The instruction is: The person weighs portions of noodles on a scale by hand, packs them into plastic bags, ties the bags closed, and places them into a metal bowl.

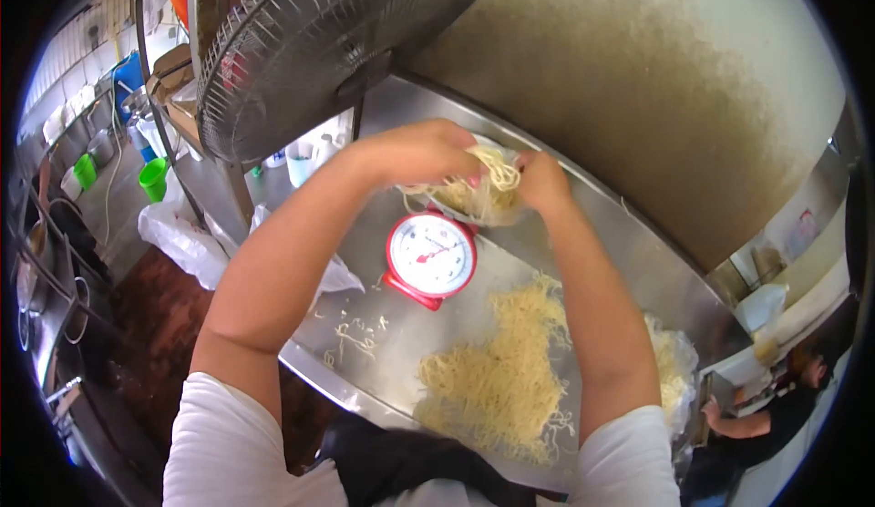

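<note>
Over the pan of a red dial scale (431,255), my left hand (445,153) is closed on a bunch of pale noodles (497,170). My right hand (541,182) pinches the edge of a clear plastic bag (501,211) at the pan's right side. More noodles show inside the bag, resting on the pan. Nearer to me, a wide heap of loose noodles (501,370) lies spread on the steel table (387,375), with a few scraps to its left.
A large fan (337,51) stands at the upper left, near a shelf. White plastic bags (187,238) hang by the table's left side. A filled bag (670,370) sits at the right edge. Another person (775,425) works at the lower right. A wall runs behind.
</note>
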Demonstrator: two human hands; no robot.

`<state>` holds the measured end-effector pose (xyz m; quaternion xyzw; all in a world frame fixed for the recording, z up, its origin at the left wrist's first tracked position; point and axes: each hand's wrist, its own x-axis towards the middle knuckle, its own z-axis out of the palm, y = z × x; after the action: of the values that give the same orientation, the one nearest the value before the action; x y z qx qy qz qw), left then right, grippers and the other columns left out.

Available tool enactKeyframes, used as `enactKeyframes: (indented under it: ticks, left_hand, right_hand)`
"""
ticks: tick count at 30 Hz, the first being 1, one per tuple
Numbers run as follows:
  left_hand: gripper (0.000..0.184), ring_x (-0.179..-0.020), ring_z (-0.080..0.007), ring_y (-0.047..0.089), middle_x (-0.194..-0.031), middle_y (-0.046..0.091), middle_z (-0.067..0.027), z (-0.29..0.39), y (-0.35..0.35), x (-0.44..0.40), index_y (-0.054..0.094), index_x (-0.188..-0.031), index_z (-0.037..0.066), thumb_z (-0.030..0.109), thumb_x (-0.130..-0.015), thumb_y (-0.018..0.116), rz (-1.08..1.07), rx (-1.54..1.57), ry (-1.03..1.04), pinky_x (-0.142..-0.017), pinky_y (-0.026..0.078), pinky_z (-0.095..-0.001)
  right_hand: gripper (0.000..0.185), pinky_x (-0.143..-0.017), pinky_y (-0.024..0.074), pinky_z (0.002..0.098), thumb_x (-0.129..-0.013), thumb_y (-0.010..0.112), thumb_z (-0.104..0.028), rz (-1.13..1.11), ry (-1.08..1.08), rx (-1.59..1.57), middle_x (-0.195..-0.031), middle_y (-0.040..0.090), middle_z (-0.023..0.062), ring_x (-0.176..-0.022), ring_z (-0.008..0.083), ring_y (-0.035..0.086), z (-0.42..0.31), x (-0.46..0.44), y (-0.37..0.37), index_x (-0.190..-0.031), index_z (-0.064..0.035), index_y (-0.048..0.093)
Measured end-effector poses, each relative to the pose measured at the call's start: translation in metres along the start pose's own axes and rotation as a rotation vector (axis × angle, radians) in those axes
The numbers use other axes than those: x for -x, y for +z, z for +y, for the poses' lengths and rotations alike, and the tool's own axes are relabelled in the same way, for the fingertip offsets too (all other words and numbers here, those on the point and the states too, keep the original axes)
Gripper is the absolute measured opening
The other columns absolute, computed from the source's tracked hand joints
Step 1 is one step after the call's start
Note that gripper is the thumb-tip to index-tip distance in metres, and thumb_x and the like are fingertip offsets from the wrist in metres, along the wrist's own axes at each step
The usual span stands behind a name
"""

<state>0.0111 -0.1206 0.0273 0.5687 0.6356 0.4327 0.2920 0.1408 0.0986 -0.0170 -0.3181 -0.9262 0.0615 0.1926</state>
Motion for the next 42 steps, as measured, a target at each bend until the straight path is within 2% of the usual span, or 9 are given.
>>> enactKeyframes:
  ticks: [9, 18, 20, 22, 25, 31, 35, 39, 42]
  left_hand:
    - [0.025, -0.055, -0.0023, 0.043, -0.076, 0.061, 0.0043, -0.118, 0.075, 0.136, 0.066, -0.104, 0.005, 0.017, -0.083, 0.063, 0.104, 0.792, -0.223, -0.046, 0.029, -0.0182]
    - [0.020, -0.065, -0.0088, 0.052, -0.072, 0.056, 0.0014, -0.207, 0.169, 0.158, 0.067, -0.096, 0.006, 0.022, -0.085, 0.063, 0.097, 0.443, -0.586, -0.056, 0.041, -0.0247]
    - [0.023, -0.070, -0.0097, 0.052, -0.073, 0.055, 0.0025, -0.220, 0.209, 0.141, 0.066, -0.098, 0.006, 0.025, -0.084, 0.064, -0.145, 0.358, -0.334, -0.061, 0.043, -0.0267]
    - [0.042, -0.094, -0.0278, 0.060, -0.096, 0.062, -0.0207, -0.197, 0.238, 0.121, 0.059, -0.103, -0.005, 0.031, -0.083, 0.062, -0.278, 0.355, -0.217, -0.081, 0.048, -0.0411]
    - [0.035, -0.100, -0.0371, 0.060, -0.104, 0.062, -0.0243, -0.190, 0.271, 0.096, 0.060, -0.103, -0.005, 0.024, -0.083, 0.058, -0.345, -0.073, -0.040, -0.087, 0.047, -0.0444]
    - [0.034, -0.100, -0.0340, 0.060, -0.107, 0.062, -0.0190, -0.200, 0.265, 0.079, 0.060, -0.113, 0.005, 0.022, -0.084, 0.059, -0.174, -0.337, 0.064, -0.086, 0.048, -0.0404]
    - [0.032, -0.089, -0.0356, 0.061, -0.096, 0.063, -0.0166, -0.099, 0.194, 0.056, 0.063, -0.101, 0.002, 0.028, -0.083, 0.065, 0.362, -0.040, 0.102, -0.079, 0.049, -0.0453]
    - [0.044, -0.083, -0.0277, 0.064, -0.091, 0.064, -0.0139, -0.049, 0.133, -0.015, 0.058, -0.112, 0.002, 0.029, -0.079, 0.071, 0.973, -0.352, 0.451, -0.076, 0.050, -0.0408]
    - [0.029, -0.081, -0.0295, 0.065, -0.091, 0.067, -0.0151, -0.056, 0.104, -0.053, 0.062, -0.098, 0.003, 0.023, -0.078, 0.069, 0.781, -0.350, 0.216, -0.075, 0.050, -0.0409]
  right_hand:
    - [0.017, -0.068, 0.0503, 0.0399, -0.071, 0.063, -0.017, -0.050, 0.036, -0.045, -0.081, 0.069, 0.0149, -0.074, 0.0314, 0.065, 0.023, -0.009, -0.005, -0.084, -0.0086, 0.070]
    - [0.018, -0.057, 0.0480, 0.0348, -0.073, 0.061, -0.009, -0.140, 0.093, -0.324, -0.069, 0.067, 0.0103, -0.058, 0.0187, 0.062, 0.025, -0.015, -0.003, -0.087, -0.0026, 0.070]
    - [0.020, -0.055, 0.0476, 0.0322, -0.075, 0.060, -0.008, -0.151, 0.109, -0.377, -0.068, 0.066, 0.0082, -0.055, 0.0149, 0.061, 0.014, -0.012, -0.010, -0.091, -0.0008, 0.070]
    - [0.021, -0.053, 0.0472, 0.0297, -0.077, 0.059, -0.006, -0.155, 0.111, -0.367, -0.067, 0.066, 0.0067, -0.053, 0.0119, 0.060, 0.007, -0.012, -0.016, -0.094, 0.0011, 0.069]
    - [0.021, -0.054, 0.0480, 0.0291, -0.078, 0.059, -0.008, -0.127, 0.055, -0.361, -0.067, 0.065, 0.0065, -0.054, 0.0128, 0.061, 0.003, -0.010, -0.022, -0.094, 0.0011, 0.069]
    - [0.020, -0.056, 0.0488, 0.0284, -0.078, 0.062, -0.012, 0.016, -0.040, -0.400, -0.068, 0.065, 0.0065, -0.055, 0.0135, 0.060, 0.003, -0.004, -0.040, -0.091, 0.0012, 0.068]
    - [0.019, -0.057, 0.0490, 0.0283, -0.079, 0.064, -0.012, -0.088, 0.002, -0.385, -0.073, 0.066, 0.0064, -0.059, 0.0124, 0.061, 0.002, 0.003, -0.043, -0.093, 0.0014, 0.067]
    - [0.021, -0.060, 0.0499, 0.0294, -0.078, 0.066, -0.010, -0.119, -0.017, -0.561, -0.080, 0.067, 0.0066, -0.065, 0.0128, 0.062, 0.004, 0.005, -0.035, -0.096, 0.0015, 0.067]
    - [0.022, -0.063, 0.0508, 0.0308, -0.078, 0.068, -0.011, -0.097, -0.050, -0.580, -0.081, 0.068, 0.0080, -0.068, 0.0151, 0.063, -0.002, 0.012, -0.032, -0.096, 0.0014, 0.067]
